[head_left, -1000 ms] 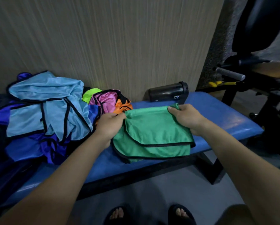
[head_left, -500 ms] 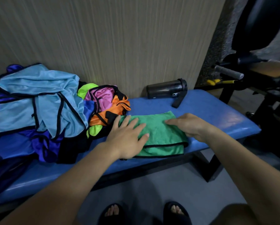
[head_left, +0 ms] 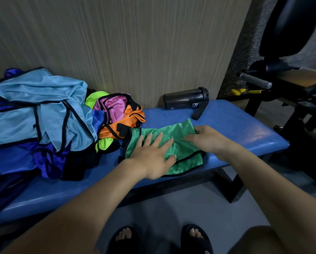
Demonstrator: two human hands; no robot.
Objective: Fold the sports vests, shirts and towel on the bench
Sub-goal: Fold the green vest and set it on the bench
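A folded green sports vest (head_left: 183,156) with black trim lies on the blue bench (head_left: 236,129). My left hand (head_left: 153,156) rests flat on its left half, fingers spread. My right hand (head_left: 206,138) is at the vest's right edge, its fingers curled on the fabric at the far right corner. To the left sits a heap of unfolded clothes: a light blue vest (head_left: 40,110) on top, purple cloth (head_left: 45,158) below, and pink (head_left: 115,107), orange (head_left: 124,123) and lime (head_left: 104,145) vests beside it.
A dark shaker bottle (head_left: 185,98) lies on its side at the bench's back edge against the wall. Black gym equipment (head_left: 289,85) with a grey handle stands to the right. My sandalled feet (head_left: 161,239) are on the grey floor below the bench.
The green vest went from held up in both hands to lying flat on the bench. My left hand now presses flat on it and my right hand has shifted to the far right corner.
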